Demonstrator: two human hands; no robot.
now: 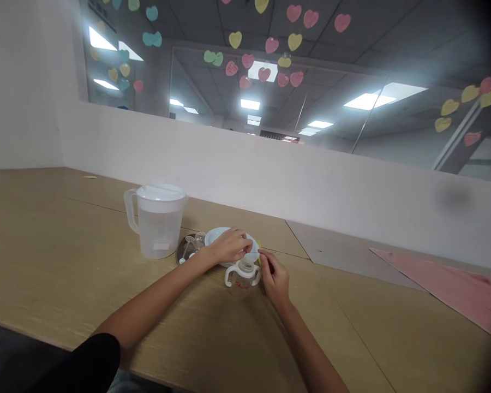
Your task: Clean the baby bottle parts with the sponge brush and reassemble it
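Showing the head view, the scene centres on one two-handled bottle (pixel 244 281), upright on the table (pixel 213 333) in front of one plate (pixel 213 234). The bottle's mouth is uncovered and its clear body bears red print; its material cannot be told. It should handle as a light, stiff vessel, possibly slippery if wet and fragile if glass. The two white handles (pixel 228 277), one on each side, offer the surest hold.

Two hands appear. The left hand (pixel 234 245) is narrow, its fingers curled over the plate; whether it grips anything cannot be told. The right hand (pixel 275 277), just beside the bottle, is pinched at thumb and forefinger, apparently on one slender strand (pixel 252 252), too fine to identify. Such a strand would probably weigh little and is best taken by its end; its stiffness cannot be judged.

Left of the plate lies one dark round dish (pixel 179 252) with several small clear and white parts (pixel 187 246), too crowded to count exactly. Farther left stands one lidded translucent pitcher (pixel 160 226) with a single side handle, likely heavy if full. One pink sheet (pixel 445 281) lies at the far right.
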